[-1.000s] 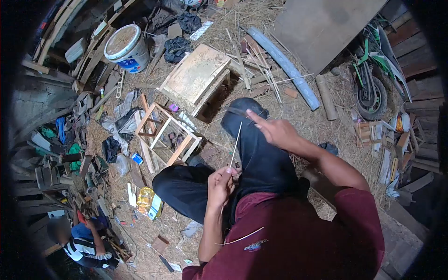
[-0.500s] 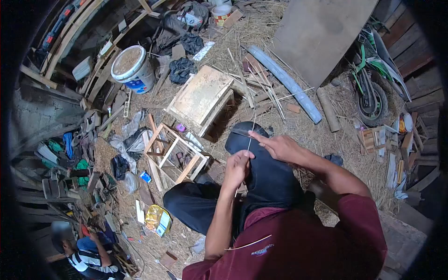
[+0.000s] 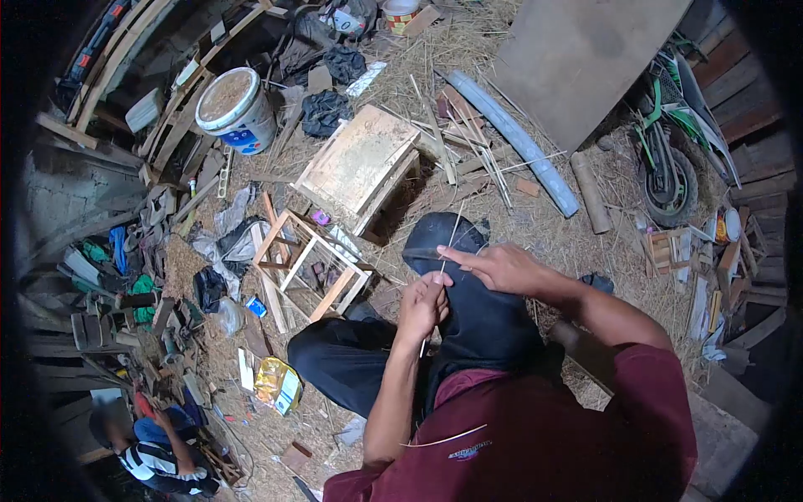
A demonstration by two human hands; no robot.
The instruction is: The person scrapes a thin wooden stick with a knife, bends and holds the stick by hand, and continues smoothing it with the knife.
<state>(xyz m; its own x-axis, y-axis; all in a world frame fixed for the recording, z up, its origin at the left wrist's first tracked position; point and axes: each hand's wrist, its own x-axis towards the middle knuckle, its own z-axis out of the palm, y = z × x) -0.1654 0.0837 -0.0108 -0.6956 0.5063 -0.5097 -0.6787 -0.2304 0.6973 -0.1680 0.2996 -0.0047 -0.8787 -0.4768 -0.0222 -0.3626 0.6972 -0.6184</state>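
My left hand (image 3: 423,308) is closed round a thin pale stick (image 3: 455,230), which points up and slightly right past my raised knee. Over that knee, my right hand (image 3: 500,268) has its index finger stretched along a dark flat blade (image 3: 421,252), with the other fingers curled. The blade lies across the stick just above my left fingertips. A second thin strip (image 3: 447,437) rests on my maroon shirt.
A small wooden frame (image 3: 311,266) and a wooden box (image 3: 360,163) stand in front of my legs. Beyond lie a grey tube (image 3: 514,142) and a large board (image 3: 581,63). A bucket (image 3: 237,110) is upper left, a motorbike (image 3: 667,159) right, a seated person (image 3: 155,448) lower left.
Compared with a second ago, my left hand has moved up and right with the stick, bringing it to the blade. Since half a second ago the hands have shifted only slightly.
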